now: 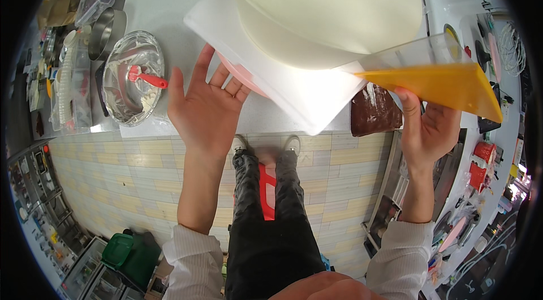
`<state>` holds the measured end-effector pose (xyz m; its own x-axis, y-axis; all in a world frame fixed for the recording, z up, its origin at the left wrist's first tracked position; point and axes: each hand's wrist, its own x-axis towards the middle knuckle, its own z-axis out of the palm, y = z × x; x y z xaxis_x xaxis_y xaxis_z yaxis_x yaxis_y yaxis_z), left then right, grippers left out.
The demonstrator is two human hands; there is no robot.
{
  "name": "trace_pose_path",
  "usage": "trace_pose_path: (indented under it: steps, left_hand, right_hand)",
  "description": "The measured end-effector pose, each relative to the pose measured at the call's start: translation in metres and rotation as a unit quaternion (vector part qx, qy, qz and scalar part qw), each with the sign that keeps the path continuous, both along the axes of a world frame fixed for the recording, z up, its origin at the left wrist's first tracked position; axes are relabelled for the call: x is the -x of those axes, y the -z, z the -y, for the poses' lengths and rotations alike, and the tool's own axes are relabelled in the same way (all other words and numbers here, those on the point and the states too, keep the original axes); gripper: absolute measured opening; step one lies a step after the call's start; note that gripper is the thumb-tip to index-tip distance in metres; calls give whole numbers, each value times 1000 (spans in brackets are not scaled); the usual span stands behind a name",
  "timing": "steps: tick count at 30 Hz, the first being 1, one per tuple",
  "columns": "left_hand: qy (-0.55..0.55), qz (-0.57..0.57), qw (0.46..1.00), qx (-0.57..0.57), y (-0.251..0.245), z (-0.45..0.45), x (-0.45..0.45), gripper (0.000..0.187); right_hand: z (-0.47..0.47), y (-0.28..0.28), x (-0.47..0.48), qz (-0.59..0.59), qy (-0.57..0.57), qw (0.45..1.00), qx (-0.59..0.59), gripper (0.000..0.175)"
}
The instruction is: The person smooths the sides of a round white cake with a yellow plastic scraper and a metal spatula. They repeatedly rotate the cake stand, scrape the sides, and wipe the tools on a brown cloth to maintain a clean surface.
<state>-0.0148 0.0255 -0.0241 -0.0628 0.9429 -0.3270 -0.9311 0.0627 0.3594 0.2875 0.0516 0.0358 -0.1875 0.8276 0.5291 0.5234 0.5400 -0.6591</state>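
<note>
A tall round cake (pixel 322 7) with smooth, pale cream sides stands on a white square board (pixel 292 96). Beneath the board, part of a pink turntable (pixel 239 71) shows. My left hand (pixel 208 107) is palm up with fingers apart at the turntable's rim, holding nothing; whether the fingertips touch it I cannot tell. In my right hand (pixel 428 130) is a cake scraper with an orange-yellow part (pixel 441 85) and a clear plastic part. Its inner end reaches the lower right side of the cake, above the board; actual contact is unclear.
Left of my hand sits a metal bowl (pixel 159 60) smeared with cream, with a red spatula (pixel 150 79) in it. A metal ring (pixel 114 28) stands behind. A brown folded cloth (pixel 373 115) lies at the table's front edge. A green bin (pixel 135 257) is on the floor.
</note>
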Motion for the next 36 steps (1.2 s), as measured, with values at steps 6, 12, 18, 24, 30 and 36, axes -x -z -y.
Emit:
trace_pose_path:
  steps: [6,12,18,24,30,36]
  left_hand:
    - [17,103,994,-15,3,-1,-1,67]
    - [-37,-19,997,60,-3,-4,-1,66]
    - [32,38,998,-40,2,-4,-2,63]
    - [-19,-3,1000,13,1,-3,3,68]
    - [13,21,1000,-18,4,-3,-1,67]
    - [-21,-11,1000,2,-1,-6,3,68]
  right_hand:
    - [1,-3,-2,17,4,1000,2,41]
    - [-2,0,-1,2,-3,1000,0,42]
    - [0,-1,-3,10,0,1000,7,41]
    - [0,-1,-1,8,13,1000,13,40]
    - [1,-2,-2,2,8,1000,12,41]
    - [0,-1,-2,-3,11,1000,6,41]
